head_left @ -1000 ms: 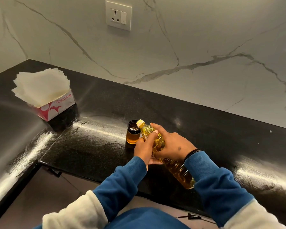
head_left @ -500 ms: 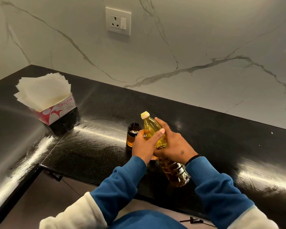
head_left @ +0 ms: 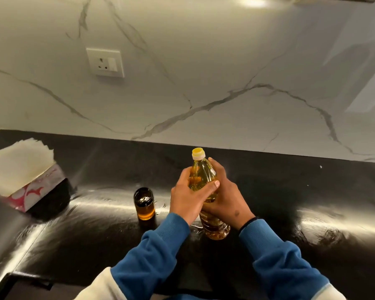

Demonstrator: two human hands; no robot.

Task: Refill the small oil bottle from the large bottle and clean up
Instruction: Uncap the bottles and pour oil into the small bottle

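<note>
The large clear bottle point(head_left: 202, 172) of yellow oil stands nearly upright on the black counter point(head_left: 290, 191), with its yellow neck uncapped at the top. My left hand point(head_left: 187, 197) grips its left side with the thumb across the front. My right hand point(head_left: 227, 198) wraps round its right side and back. The small dark bottle point(head_left: 144, 203) stands open just left of my hands, apart from them, with amber oil in its lower half. No cap for either bottle is visible.
A red and white tissue box point(head_left: 33, 191) with white tissues fanned out on top sits at the far left of the counter. A marble wall with a socket point(head_left: 105, 62) rises behind. The counter's front edge runs along the bottom left.
The large bottle has swung from tilted over the small bottle's mouth to nearly upright, and its base now rests on the counter to the small bottle's right. Both hands stayed on it.
</note>
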